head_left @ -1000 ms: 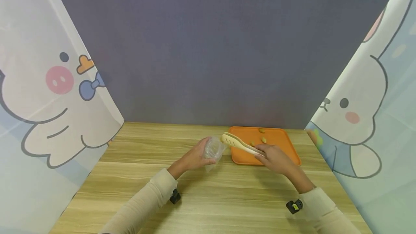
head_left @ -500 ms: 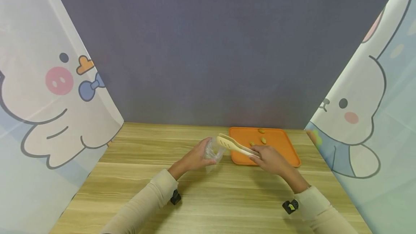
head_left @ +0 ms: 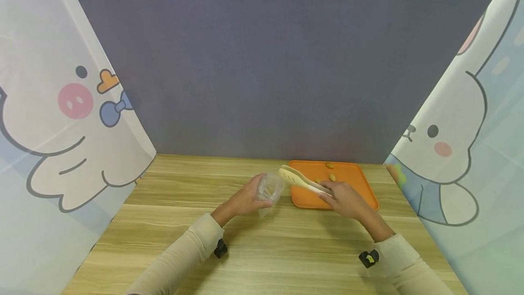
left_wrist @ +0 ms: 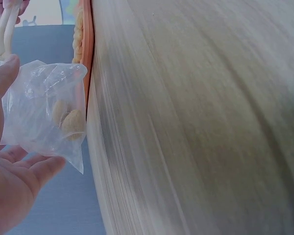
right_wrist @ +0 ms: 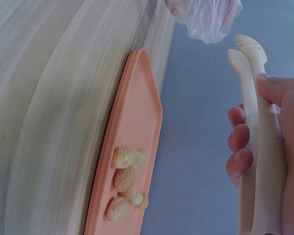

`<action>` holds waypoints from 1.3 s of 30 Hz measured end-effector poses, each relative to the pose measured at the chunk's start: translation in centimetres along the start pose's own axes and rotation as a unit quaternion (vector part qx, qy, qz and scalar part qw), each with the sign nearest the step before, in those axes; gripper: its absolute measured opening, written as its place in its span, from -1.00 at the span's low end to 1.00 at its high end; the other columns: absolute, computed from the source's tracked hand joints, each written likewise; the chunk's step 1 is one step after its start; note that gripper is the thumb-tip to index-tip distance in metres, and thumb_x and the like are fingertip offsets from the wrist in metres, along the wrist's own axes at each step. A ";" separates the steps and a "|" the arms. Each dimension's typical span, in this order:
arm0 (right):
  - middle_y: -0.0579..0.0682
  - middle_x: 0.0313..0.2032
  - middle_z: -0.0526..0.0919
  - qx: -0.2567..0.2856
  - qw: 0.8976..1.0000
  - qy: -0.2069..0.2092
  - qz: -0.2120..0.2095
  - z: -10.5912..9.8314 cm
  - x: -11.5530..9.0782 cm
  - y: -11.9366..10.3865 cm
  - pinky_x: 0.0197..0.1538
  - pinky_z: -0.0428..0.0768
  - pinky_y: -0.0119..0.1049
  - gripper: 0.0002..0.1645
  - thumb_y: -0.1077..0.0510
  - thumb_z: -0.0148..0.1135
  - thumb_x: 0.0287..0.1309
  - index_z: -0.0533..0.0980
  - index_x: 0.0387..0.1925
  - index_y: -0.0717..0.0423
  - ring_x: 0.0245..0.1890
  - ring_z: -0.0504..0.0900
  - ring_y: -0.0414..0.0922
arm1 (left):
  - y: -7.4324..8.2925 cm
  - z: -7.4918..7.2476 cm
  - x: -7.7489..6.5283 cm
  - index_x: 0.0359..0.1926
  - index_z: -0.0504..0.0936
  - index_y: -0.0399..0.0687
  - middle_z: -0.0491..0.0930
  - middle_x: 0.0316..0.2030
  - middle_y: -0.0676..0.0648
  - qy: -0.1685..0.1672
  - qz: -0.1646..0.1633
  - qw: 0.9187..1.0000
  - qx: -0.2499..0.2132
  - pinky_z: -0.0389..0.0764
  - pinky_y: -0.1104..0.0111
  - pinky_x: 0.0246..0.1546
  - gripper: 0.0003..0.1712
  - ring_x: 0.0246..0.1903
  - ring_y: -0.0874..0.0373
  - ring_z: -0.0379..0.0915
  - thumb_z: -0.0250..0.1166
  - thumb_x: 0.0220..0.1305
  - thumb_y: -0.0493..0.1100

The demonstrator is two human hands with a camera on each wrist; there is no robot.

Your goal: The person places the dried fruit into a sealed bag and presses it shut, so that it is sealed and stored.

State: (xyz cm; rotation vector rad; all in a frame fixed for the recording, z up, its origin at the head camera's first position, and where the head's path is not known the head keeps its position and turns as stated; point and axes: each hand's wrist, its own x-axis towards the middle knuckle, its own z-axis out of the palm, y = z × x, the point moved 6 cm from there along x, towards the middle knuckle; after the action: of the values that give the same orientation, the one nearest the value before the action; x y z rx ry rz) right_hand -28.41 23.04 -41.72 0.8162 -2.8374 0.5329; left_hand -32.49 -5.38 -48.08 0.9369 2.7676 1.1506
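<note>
My left hand (head_left: 248, 196) holds a clear plastic bag (head_left: 271, 189) by its side, thumb and fingers spread around its mouth. Low in the bag, the left wrist view shows tan, rough, nut-like pieces (left_wrist: 72, 123). My right hand (head_left: 345, 199) grips pale cream tongs (head_left: 303, 182) whose slotted head points left, just right of the bag's mouth. In the right wrist view the tong tips stand slightly apart, with nothing seen between them. Several more nut-like pieces (right_wrist: 126, 169) lie on an orange tray (head_left: 304, 200) beneath and behind the tongs.
Everything is on a wood-grain table (head_left: 262, 249) against a dark grey back panel (head_left: 262, 67). Cartoon-printed sheets (head_left: 454, 167) hang at both sides. The tray sits at the back right, close to the panel.
The tongs moved left over the bag's mouth, then back to the right with the right hand. My left hand and the bag stay in nearly the same place.
</note>
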 end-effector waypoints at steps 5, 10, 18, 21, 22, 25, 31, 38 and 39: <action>-0.18 -0.48 0.59 0.004 1.000 -0.001 0.017 0.0 -0.1 1.4 -0.43 0.41 -0.39 -0.59 0.07 0.26 0.38 0.60 0.10 0.26 -0.57 0.38 -0.33 | 0.1 -0.1 -0.1 0.55 0.08 -0.24 0.42 0.27 -0.21 -0.001 -0.004 1.000 -0.002 0.55 0.12 0.12 0.14 0.04 0.07 0.46 0.52 0.17 0.08; -0.07 -0.41 0.66 -0.001 0.999 0.005 0.033 -0.1 -0.3 2.9 -0.45 0.41 -0.36 -0.56 0.07 0.27 0.38 0.59 0.11 0.32 -0.57 0.39 -0.30 | 0.2 -0.2 -0.3 0.55 0.07 -0.24 0.44 0.25 -0.20 -0.003 -0.005 1.000 -0.002 0.58 0.13 0.08 0.14 0.02 0.07 0.48 0.52 0.17 0.09; -0.06 -0.41 0.70 -0.011 0.999 0.031 0.040 -0.7 -0.8 5.1 -0.41 0.46 -0.31 -0.62 0.13 0.27 0.37 0.59 0.04 0.35 -0.52 0.46 -0.28 | 0.2 -0.3 -0.5 0.54 0.07 -0.27 0.45 0.22 -0.21 -0.001 -0.007 1.000 -0.010 0.58 0.12 0.03 0.15 -0.01 0.06 0.48 0.53 0.16 0.09; -0.06 -0.45 0.64 -0.024 0.998 0.040 0.046 -0.9 -1.0 5.9 -0.42 0.44 -0.30 -0.62 0.12 0.27 0.37 0.59 0.04 0.34 -0.54 0.42 -0.26 | 0.2 -0.3 -0.4 0.55 0.07 -0.27 0.45 0.22 -0.22 -0.002 -0.005 1.000 -0.008 0.58 0.13 0.04 0.15 -0.01 0.06 0.47 0.52 0.17 0.09; -0.07 -0.47 0.63 -0.027 0.998 0.040 0.049 -1.0 -1.1 6.1 -0.42 0.43 -0.30 -0.62 0.11 0.27 0.37 0.60 0.04 0.34 -0.55 0.41 -0.26 | 0.1 -0.3 -0.4 0.54 0.07 -0.27 0.45 0.23 -0.22 -0.002 -0.004 1.000 -0.006 0.58 0.13 0.04 0.14 0.00 0.06 0.47 0.52 0.18 0.09; -0.09 -0.50 0.60 -0.036 0.997 0.041 0.051 -1.1 -1.3 6.8 -0.44 0.41 -0.28 -0.65 0.11 0.27 0.38 0.60 0.01 0.32 -0.57 0.39 -0.25 | 0.0 -0.3 -0.4 0.54 0.08 -0.27 0.45 0.22 -0.22 -0.001 0.001 1.000 0.002 0.59 0.13 0.04 0.14 0.01 0.06 0.48 0.51 0.18 0.10; -0.04 -0.49 0.64 -0.052 0.996 0.039 0.060 -1.3 -1.5 8.3 -0.41 0.46 -0.22 -0.66 0.11 0.24 0.40 0.59 0.01 0.32 -0.57 0.42 -0.21 | 0.1 -0.4 -0.4 0.54 0.08 -0.27 0.47 0.19 -0.21 0.003 0.003 1.000 -0.001 0.61 0.11 0.03 0.13 0.01 0.04 0.49 0.52 0.17 0.08; 0.03 -0.48 0.66 -0.069 0.994 0.029 0.080 -1.2 -1.2 10.1 -0.38 0.54 -0.07 -0.64 0.10 0.23 0.41 0.58 -0.01 0.36 -0.54 0.52 -0.12 | -0.1 -0.4 -0.5 0.54 0.07 -0.26 0.47 0.19 -0.20 0.000 -0.004 1.000 -0.003 0.59 0.11 0.05 0.14 0.01 0.06 0.48 0.51 0.18 0.09; 0.04 -0.48 0.66 -0.068 0.994 0.025 0.086 -1.1 -1.1 10.3 -0.36 0.55 -0.05 -0.64 0.10 0.22 0.41 0.57 -0.01 0.36 -0.53 0.54 -0.09 | -0.1 -0.4 -0.5 0.55 0.06 -0.25 0.46 0.20 -0.20 -0.001 -0.005 1.000 -0.001 0.59 0.12 0.06 0.14 0.01 0.06 0.48 0.51 0.19 0.09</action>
State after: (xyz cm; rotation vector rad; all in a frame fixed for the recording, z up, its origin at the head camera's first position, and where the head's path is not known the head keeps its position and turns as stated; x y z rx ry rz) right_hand -32.96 32.14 -44.04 0.5314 -2.8757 0.3689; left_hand -32.26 -5.99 -47.96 0.9215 2.7657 1.1512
